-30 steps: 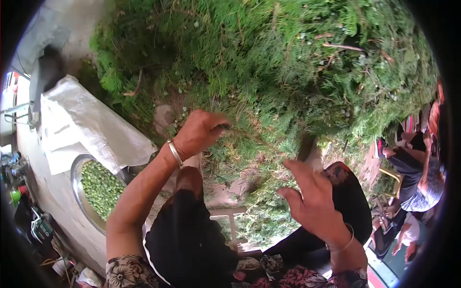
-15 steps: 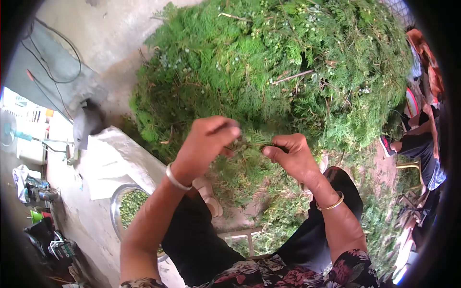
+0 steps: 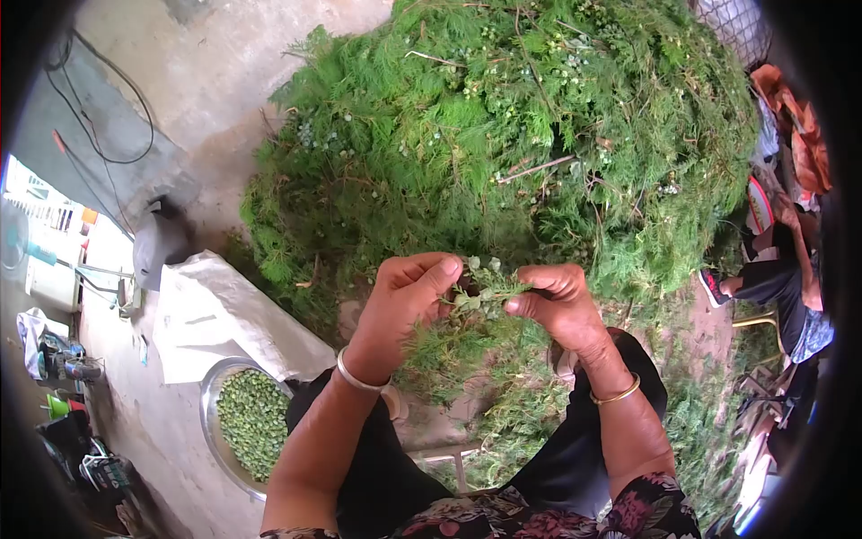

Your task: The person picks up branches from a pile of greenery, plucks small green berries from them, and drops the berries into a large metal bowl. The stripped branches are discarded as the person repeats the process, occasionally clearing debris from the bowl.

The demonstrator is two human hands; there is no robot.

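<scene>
A small conifer sprig (image 3: 485, 289) with pale green cones is stretched between my two hands, above my lap. My right hand (image 3: 566, 305) pinches its right end between thumb and fingers. At the other end, the thumb and fingers of my left hand (image 3: 404, 301) close on the sprig by its cones; the exact contact is partly hidden. Beyond both hands rises a big heap of green conifer branches (image 3: 431, 162) dotted with cones. A metal basin (image 3: 208, 422) of picked green cones (image 3: 256, 427) stands left of my left forearm.
A white sack (image 3: 233, 314) lies beside the basin. Loose sprigs (image 3: 530, 418) litter the floor between and beside my legs. Another person (image 3: 777, 269) sits at the right edge. A grey object (image 3: 160, 247) and dark cables (image 3: 112, 157) are at the left.
My left hand has come down and closed on the sprig, where before it was raised and blurred. My right hand keeps its pinch. The basin shows more fully now.
</scene>
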